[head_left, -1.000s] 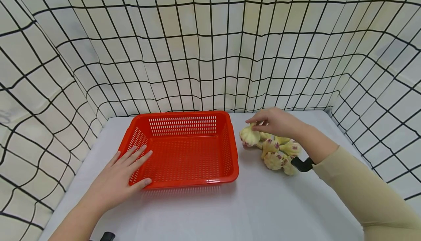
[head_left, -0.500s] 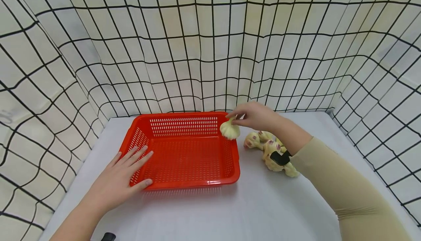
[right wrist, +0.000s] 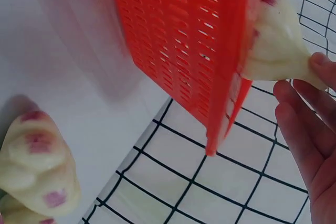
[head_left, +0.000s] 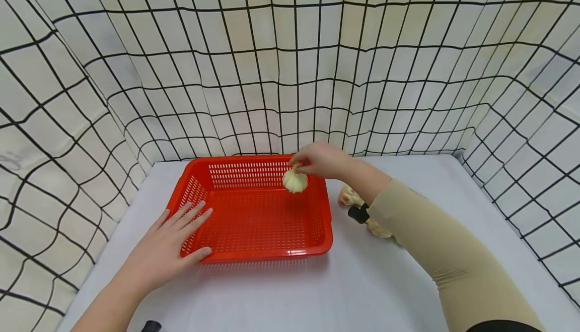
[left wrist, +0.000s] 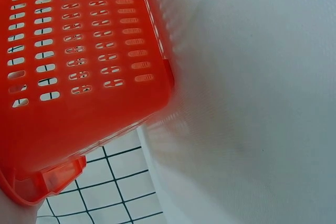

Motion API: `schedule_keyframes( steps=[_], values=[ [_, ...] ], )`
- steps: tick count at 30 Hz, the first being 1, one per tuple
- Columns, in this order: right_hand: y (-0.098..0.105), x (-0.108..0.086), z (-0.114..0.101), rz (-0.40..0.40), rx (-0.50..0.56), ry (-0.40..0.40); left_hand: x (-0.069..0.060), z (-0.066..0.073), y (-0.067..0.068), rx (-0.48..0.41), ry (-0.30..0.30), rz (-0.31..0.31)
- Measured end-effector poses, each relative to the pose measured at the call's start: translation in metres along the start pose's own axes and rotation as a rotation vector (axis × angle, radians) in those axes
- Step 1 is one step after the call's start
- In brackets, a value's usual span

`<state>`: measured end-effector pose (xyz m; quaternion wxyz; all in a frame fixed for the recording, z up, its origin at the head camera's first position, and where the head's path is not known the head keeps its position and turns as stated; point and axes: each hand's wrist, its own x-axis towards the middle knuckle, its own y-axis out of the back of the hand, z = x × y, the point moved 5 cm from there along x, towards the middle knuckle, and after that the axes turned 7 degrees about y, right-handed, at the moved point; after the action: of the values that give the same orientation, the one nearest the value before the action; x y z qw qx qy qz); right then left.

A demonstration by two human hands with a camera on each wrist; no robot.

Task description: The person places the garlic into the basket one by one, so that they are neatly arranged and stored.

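With thumb and fingertips, my right hand (head_left: 322, 160) pinches a pale garlic bulb (head_left: 295, 180) by its stem. The bulb hangs over the right back part of a red plastic basket (head_left: 244, 258). In the right wrist view the held garlic bulb (right wrist: 278, 43) shows purple marks, and its lower part is hidden behind the basket wall. My left hand (head_left: 165, 246) rests with spread fingers on the basket's left rim. More garlic bulbs (head_left: 349, 197) lie on the table right of the basket, partly covered by my right forearm.
A white cloth covers the table (head_left: 272, 296). Black netting (head_left: 312, 95) over white sheeting rises behind the table and along both sides. In the right wrist view, loose garlic bulbs (right wrist: 39, 166) lie beside the basket.
My right hand has lifted the garlic bulb from the pile and carried it left, past the basket's right rim to above its inside. The left hand stays on the rim.
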<state>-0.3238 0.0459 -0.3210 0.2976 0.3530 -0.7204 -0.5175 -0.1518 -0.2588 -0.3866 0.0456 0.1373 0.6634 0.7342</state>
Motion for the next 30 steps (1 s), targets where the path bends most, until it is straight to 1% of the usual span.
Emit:
schedule_keyframes(
  steps=[2,9,15,20,23,30],
  values=[
    [-0.006,0.004,0.0,-0.02,-0.022,-0.002,0.0,0.001,-0.001,-0.002,-0.001,-0.001],
    [-0.025,0.015,0.005,-0.118,-0.15,-0.005,0.0,0.002,-0.001,-0.007,-0.005,0.006],
    [-0.035,0.021,0.01,-0.15,-0.227,0.024,0.0,0.001,0.0,-0.01,0.004,-0.008],
    [-0.039,0.023,0.016,-0.168,-0.302,0.016,0.0,0.0,0.0,-0.002,-0.006,0.02],
    [-0.042,0.025,0.019,-0.181,-0.323,0.02,0.0,0.0,0.0,0.004,-0.01,0.032],
    [-0.047,0.028,0.019,-0.224,-0.331,0.019,-0.001,0.001,-0.001,-0.006,0.003,0.009]
  ],
)
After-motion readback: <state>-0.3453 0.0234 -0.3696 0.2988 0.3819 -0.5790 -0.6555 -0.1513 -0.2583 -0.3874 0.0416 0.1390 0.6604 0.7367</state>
